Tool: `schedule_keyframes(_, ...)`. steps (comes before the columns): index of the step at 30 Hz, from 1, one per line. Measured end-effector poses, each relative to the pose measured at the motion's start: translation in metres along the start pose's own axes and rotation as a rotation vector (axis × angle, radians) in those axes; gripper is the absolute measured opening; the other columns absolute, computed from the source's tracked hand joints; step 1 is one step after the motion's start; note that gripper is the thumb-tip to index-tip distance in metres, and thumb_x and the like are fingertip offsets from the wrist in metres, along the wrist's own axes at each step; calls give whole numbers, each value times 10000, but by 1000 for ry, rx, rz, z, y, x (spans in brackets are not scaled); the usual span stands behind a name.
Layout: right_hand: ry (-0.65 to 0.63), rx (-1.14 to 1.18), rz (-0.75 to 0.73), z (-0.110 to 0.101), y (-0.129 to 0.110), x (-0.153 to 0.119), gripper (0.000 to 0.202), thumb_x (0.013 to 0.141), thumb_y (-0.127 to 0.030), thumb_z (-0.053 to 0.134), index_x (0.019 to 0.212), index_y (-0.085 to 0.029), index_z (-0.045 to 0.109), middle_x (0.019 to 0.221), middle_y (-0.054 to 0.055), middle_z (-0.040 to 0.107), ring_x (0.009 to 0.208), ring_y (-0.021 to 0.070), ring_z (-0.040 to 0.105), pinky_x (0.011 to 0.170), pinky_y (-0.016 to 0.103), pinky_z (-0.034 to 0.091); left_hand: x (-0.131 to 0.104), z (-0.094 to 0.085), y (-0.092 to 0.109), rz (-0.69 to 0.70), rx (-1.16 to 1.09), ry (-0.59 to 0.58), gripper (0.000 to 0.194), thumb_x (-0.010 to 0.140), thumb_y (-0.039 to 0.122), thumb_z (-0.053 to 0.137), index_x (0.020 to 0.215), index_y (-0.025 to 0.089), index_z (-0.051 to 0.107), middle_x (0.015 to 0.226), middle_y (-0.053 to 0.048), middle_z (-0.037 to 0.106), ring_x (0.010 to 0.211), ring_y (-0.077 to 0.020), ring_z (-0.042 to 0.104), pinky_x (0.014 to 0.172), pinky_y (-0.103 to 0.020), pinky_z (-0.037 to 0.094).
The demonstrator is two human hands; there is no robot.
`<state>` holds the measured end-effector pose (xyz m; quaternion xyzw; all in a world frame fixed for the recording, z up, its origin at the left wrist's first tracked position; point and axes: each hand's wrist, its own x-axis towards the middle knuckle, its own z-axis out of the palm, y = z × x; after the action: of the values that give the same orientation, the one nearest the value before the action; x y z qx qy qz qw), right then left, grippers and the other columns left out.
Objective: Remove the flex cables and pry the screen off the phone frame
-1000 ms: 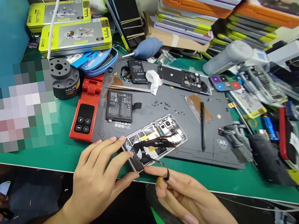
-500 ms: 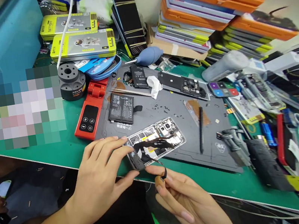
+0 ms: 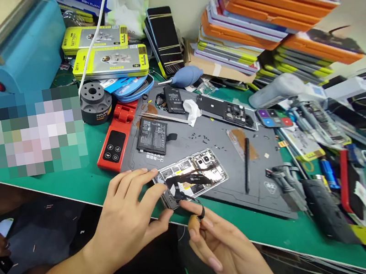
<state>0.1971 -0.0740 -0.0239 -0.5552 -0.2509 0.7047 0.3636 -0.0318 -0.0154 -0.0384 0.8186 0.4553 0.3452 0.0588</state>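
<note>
At the bench (image 3: 80, 181), spread left fingers (image 3: 153, 196) partly hide a phone (image 3: 191, 178), right fingers (image 3: 220, 228) pinching a strip (image 3: 202, 211).

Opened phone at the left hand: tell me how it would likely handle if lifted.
The opened phone would probably stay rigid, since its outline looks straight. It is likely fragile, with circuitry and camera modules exposed. The black strip would probably flop: it bends in a curl at the right hand.
</note>
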Motion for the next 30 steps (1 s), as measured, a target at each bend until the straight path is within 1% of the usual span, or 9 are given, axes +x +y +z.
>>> schedule_keyframes(3,59,-130,-115,-2,9,-5,456,1090,-572,671,1414,-266,768,901,53,727,523,77,494,528,250,441,1,3,-1,52,34,39,223,1080,333,674,1245,184,674,1376,-95,792,1311,-264,739,1171,-456,537)
schedule_keyframes(6,200,-592,-507,-3,16,-7,352,1143,-414,618,1448,-293,746,938,44,742,574,99,559,533,245,484,1,6,-3,63,47,69,246,1085,382,679,1234,186,675,1350,-91,807,1291,-250,754,1152,-444,558)
schedule_keyframes(9,262,-979,-846,0,21,-2,402,1130,-231,602,1505,-329,707,952,27,753,662,112,649,579,228,511,1,9,-3,52,48,95,248,1064,383,704,1217,190,677,1327,-93,813,1277,-252,762,1140,-442,568)
schedule_keyframes(11,260,-1065,-952,1,23,2,488,1095,-147,633,1543,-334,681,993,30,782,748,126,720,610,221,529,0,11,-3,50,43,111,268,1040,379,729,1221,188,676,1320,-100,814,1270,-257,766,1134,-445,578)
schedule_keyframes(15,344,-1208,-1178,-1,27,8,644,1028,-7,651,1592,-316,626,1071,41,813,869,150,779,718,222,587,-2,14,-3,41,32,134,287,1015,380,751,1221,197,671,1334,-103,812,1272,-254,766,1143,-443,587)
schedule_keyframes(18,351,-1318,-1226,-2,26,11,640,1031,-9,657,1607,-283,605,1012,39,782,863,142,777,729,202,574,-3,15,-3,42,30,144,282,1038,415,725,1216,205,665,1340,-97,814,1279,-246,764,1150,-438,584)
schedule_keyframes(25,324,-1453,-1229,1,18,17,461,1070,-76,637,1498,-246,666,893,9,700,634,90,651,548,218,432,-4,14,-3,39,22,135,290,1064,426,707,1231,193,666,1367,-103,801,1300,-246,752,1158,-434,578)
schedule_keyframes(28,297,-1440,-1237,-1,16,17,445,1075,-73,614,1485,-239,667,900,13,705,680,97,674,575,203,469,-2,10,-5,44,1,107,304,1096,473,681,1226,199,670,1357,-98,804,1286,-237,756,1122,-416,579)
schedule_keyframes(30,284,-1424,-1255,-5,17,17,515,1064,-50,612,1532,-261,644,939,20,728,735,109,706,613,199,506,-1,8,-7,52,-11,86,334,1116,515,651,1223,199,670,1345,-89,809,1270,-229,762,1080,-400,575)
